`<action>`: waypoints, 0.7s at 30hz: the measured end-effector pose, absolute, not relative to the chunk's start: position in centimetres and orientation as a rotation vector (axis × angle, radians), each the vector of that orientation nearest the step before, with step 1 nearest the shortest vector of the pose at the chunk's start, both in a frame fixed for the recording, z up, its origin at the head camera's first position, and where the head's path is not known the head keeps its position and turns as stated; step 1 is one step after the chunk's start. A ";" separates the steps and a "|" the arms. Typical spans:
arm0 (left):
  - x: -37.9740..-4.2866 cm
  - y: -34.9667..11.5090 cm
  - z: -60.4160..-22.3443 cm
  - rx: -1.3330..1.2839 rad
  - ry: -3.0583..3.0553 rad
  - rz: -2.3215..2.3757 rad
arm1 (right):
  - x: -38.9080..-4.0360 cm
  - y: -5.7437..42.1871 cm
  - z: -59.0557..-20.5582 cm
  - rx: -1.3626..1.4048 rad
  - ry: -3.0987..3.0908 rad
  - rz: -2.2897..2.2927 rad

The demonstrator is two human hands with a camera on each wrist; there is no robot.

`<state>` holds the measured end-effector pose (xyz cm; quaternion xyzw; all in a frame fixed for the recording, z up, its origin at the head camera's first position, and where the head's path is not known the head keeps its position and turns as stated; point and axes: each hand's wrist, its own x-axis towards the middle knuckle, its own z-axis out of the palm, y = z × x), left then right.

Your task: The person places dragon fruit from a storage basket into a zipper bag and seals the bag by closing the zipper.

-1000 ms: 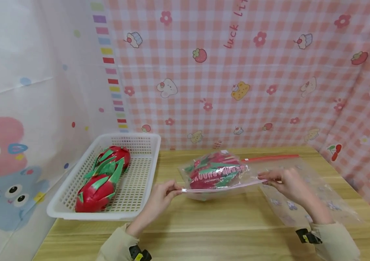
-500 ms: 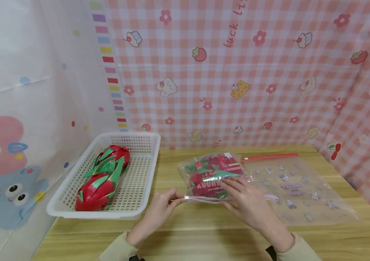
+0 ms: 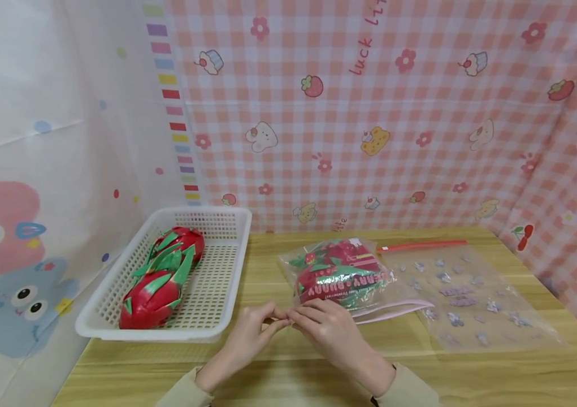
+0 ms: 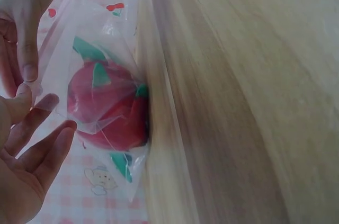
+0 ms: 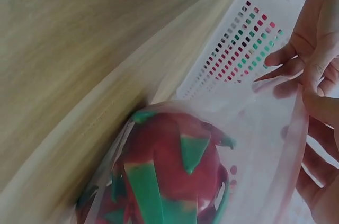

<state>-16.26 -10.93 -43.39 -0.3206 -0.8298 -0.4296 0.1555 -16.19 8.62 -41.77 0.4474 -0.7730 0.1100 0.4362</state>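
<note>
A clear zip bag [image 3: 369, 308] with pink lettering and a pale pink zip edge lies on the table with a red-and-green dragon fruit [image 3: 336, 274] inside. My left hand [image 3: 247, 339] pinches the left corner of the bag's mouth between thumb and fingers. Right beside it, my right hand [image 3: 334, 339] grips the same corner, its fingertips meeting the left ones. In the left wrist view both hands close on the bag's edge, with the dragon fruit [image 4: 108, 102] showing through the film. The small slider is hidden behind the fingers.
On the left stands a white perforated basket [image 3: 239, 265] with dragon fruits [image 3: 151, 299] in it. A flat clear bag [image 3: 476, 299] with purple prints and a red zip [image 3: 423, 246] lies at right. A checked cloth [image 3: 344, 113] hangs behind the wooden table [image 3: 288, 373].
My right hand has let go of the zip's right end and moved left across the bag to meet my left hand. The bag has sunk flat, its right end now loose.
</note>
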 end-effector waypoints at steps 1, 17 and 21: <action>-16.3 -11.0 -43.4 -0.932 -2.371 -1.232 | -16.2 8.5 -41.8 1.121 -1.907 0.285; -16.4 -11.3 -43.5 -1.044 -2.268 -1.091 | -16.2 9.4 -41.7 1.165 -1.957 0.304; -16.4 -11.5 -43.5 -1.005 -2.296 -1.111 | -16.2 11.4 -41.6 1.164 -1.977 0.311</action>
